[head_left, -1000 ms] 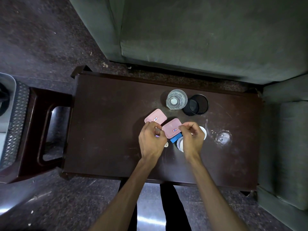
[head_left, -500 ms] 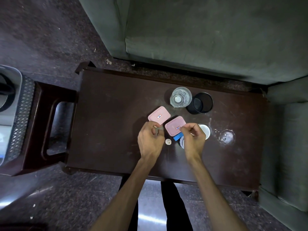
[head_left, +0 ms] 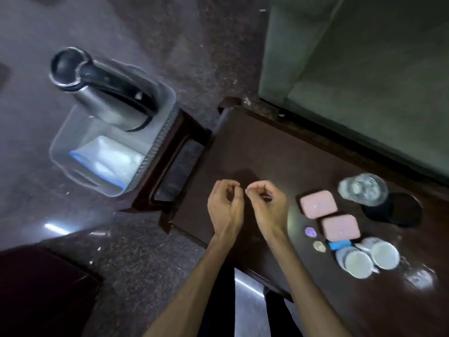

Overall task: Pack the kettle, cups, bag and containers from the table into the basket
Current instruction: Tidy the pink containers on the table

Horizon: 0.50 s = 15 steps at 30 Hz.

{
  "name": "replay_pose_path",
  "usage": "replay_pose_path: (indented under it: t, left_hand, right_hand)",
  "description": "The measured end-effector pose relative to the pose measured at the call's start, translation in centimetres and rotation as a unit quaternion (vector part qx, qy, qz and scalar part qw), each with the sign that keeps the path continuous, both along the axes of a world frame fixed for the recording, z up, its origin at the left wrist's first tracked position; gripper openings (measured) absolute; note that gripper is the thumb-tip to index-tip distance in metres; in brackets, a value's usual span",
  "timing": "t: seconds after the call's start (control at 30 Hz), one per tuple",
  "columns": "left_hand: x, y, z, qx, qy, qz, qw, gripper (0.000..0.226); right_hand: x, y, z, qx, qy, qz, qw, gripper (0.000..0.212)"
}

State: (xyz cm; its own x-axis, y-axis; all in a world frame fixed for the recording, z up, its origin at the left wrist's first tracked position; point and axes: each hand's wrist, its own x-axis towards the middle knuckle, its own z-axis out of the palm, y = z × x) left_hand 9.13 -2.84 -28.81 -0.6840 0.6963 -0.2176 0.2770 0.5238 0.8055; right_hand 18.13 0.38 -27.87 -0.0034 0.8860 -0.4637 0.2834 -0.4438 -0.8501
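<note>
Two pink-lidded containers (head_left: 318, 203) (head_left: 340, 227) lying side by side toward the right end of the surface (head_left: 255, 152), touching or nearly so, flat and square: probably light, stiff plastic, best pinched across opposite lid edges or scooped from beneath, one per hand. Just nearer the front edge, two small white cups (head_left: 358, 263) (head_left: 384, 254) packed tight together, light but likely breakable, better lifted by the rim or wall than slid. Behind the containers, toward the back edge, a clear glass (head_left: 363, 189) against a black cup (head_left: 394, 209) (the glass slick and fragile, worth a full wrap of the fingers). Left hand (head_left: 224, 206) and right hand (head_left: 267, 205) hovering together over the bare middle of the surface, fingers curled loosely inward, fingertips near each other, apparently gripping nothing, though something tiny pinched there cannot be ruled out. Off the left end, on a low wooden stool (head_left: 175, 161), the basket (head_left: 155, 142), already carrying the steel kettle (head_left: 102, 93) at its far side and a white bag (head_left: 109, 159) at its near side. Little free floor left inside, so stacking on the bag seems likely. Also close by: a small purple disc (head_left: 310, 231), a pale disc (head_left: 319, 246) and a blue piece (head_left: 339, 244) beside the nearer container, easy to knock when reaching.
</note>
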Motion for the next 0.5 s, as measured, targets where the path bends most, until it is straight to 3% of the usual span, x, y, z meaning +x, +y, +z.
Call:
replay_pose_path:
  t: [0.3,0.4,0.5]
  left_hand:
    - [-18.8,-1.7,1.8,0.068,0.087,0.211,0.971,0.013]
    - [-23.3,-2.9,2.3,0.075,0.120,0.259,0.956,0.014]
    - [-26.2,-4.2,2.3,0.068,0.115,0.293,0.947,0.013]
  right_hand:
    - [-21.0,2.1,2.5,0.125,-0.056,0.245,0.960,0.010]
    - [-26.9,2.1,2.4,0.172,-0.109,0.331,0.921,0.027]
    - [-31.0,1.5,1.4,0.210,-0.219,0.419,0.855,0.054]
